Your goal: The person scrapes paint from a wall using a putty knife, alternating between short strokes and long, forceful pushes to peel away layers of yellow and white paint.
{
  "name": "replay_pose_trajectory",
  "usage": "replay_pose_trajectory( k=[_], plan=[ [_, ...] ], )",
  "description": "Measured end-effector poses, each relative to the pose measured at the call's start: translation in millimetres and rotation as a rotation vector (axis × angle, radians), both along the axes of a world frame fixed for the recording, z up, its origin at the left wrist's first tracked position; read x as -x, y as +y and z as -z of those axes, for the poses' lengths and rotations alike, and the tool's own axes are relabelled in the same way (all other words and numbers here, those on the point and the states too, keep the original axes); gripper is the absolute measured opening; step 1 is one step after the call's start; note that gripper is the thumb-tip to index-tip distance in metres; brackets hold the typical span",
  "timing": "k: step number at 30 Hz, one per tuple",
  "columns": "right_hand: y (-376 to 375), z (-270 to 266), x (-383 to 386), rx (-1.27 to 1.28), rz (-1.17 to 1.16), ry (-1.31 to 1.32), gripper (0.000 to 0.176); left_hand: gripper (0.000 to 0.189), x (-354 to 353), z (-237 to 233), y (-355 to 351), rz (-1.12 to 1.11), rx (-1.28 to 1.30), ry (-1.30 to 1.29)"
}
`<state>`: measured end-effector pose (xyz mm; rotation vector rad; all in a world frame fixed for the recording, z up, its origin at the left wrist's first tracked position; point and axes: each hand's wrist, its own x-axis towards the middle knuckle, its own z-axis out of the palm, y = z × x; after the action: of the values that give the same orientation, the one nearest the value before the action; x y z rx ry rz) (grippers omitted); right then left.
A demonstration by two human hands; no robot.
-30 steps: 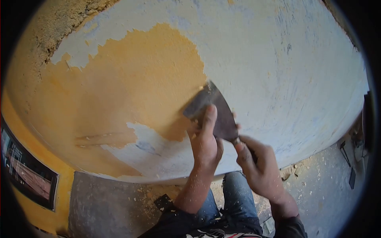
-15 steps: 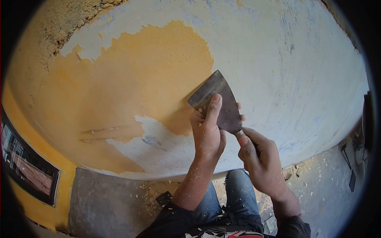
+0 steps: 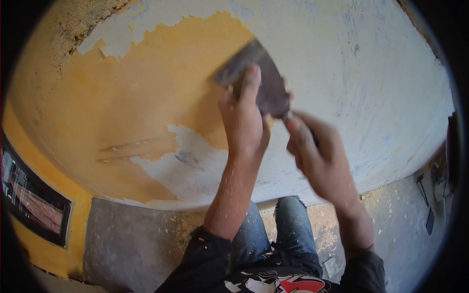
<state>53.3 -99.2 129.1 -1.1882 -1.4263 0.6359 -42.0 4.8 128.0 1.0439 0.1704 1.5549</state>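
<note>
Head view: the scraper (image 3: 264,85) is at the wall (image 3: 381,97), near 12 o'clock, its broad edge facing 10 o'clock over the yellow paint (image 3: 166,73). The right hand (image 3: 320,154) has its grip clenched on the handle, at the blade's 5 o'clock end; the left hand (image 3: 244,122) grips the blade, thumb on its face.

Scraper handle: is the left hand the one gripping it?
No, the right hand grips it, while the left hand holds the broad blade.
</note>
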Motion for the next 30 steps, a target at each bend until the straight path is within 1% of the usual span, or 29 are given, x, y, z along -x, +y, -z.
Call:
replay_pose_trajectory(
  k=[1,2,3,4,5,6,8,9,12,17,21,23,24,26,27,30],
  plan=[
    [-13.4,12.8,2.9,0.033,-0.005,0.016,0.033,0.032,0.2,16.4,-13.8,-0.029,0.069,-0.001],
    [-25.9,30.4,0.2,0.063,-0.008,-0.036,0.03,0.032,-0.1,35.8,-27.7,-0.057,0.138,-0.004],
    [-36.5,55.0,0.0,0.079,0.021,-0.007,0.027,0.03,-0.3,57.8,-41.0,-0.046,0.195,-0.006],
    [-44.1,79.1,-4.7,0.141,0.041,-0.039,0.026,0.029,-0.6,82.0,-50.8,-0.039,0.251,-0.008],
    [-47.2,98.9,-6.2,0.134,0.059,-0.051,0.025,0.028,-1.0,109.9,-52.4,-0.012,0.282,0.002],
    [-49.2,111.5,-5.0,0.192,0.071,-0.003,0.025,0.026,-1.4,134.0,-49.4,0.014,0.312,0.017],
    [-41.7,148.1,-8.4,0.147,0.083,-0.064,0.026,0.025,-2.2,161.6,-43.8,0.024,0.347,0.017],
    [-40.6,154.0,-7.2,0.141,0.083,-0.062,0.026,0.024,-3.4,167.0,-40.6,0.04,0.377,0.018],
    [-32.2,160.4,-2.1,0.167,0.117,-0.027,0.028,0.022,-0.6,174.1,-32.6,0.032,0.378,0.046],
    [-21.0,155.8,-3.4,0.135,0.121,-0.043,0.03,0.024,-5.2,167.1,-23.0,-0.029,0.389,0.092],
    [-17.1,155.5,1.3,0.152,0.116,-0.018,0.028,0.024,-4.4,162.5,-19.1,-0.027,0.391,0.092],
    [-16.0,152.0,6.2,0.035,0.117,-0.071,0.024,0.023,-3.7,160.9,-19.2,-0.032,0.415,0.096],
    [-16.2,151.8,5.6,0.051,0.114,-0.069,0.024,0.022,-4.2,159.8,-19.1,-0.036,0.408,0.08],
    [-15.0,152.0,4.7,0.208,0.08,0.019,0.022,0.021,-4.2,161.6,-19.6,-0.047,0.404,0.064],
    [-12.3,156.2,6.1,0.161,0.123,0.028,0.022,0.021,-6.0,164.5,-17.5,-0.042,0.398,0.054],
    [-8.1,160.9,2.2,0.168,0.13,0.003,0.022,0.02,-9.6,159.6,-13.8,-0.048,0.366,0.05]
  ],
)
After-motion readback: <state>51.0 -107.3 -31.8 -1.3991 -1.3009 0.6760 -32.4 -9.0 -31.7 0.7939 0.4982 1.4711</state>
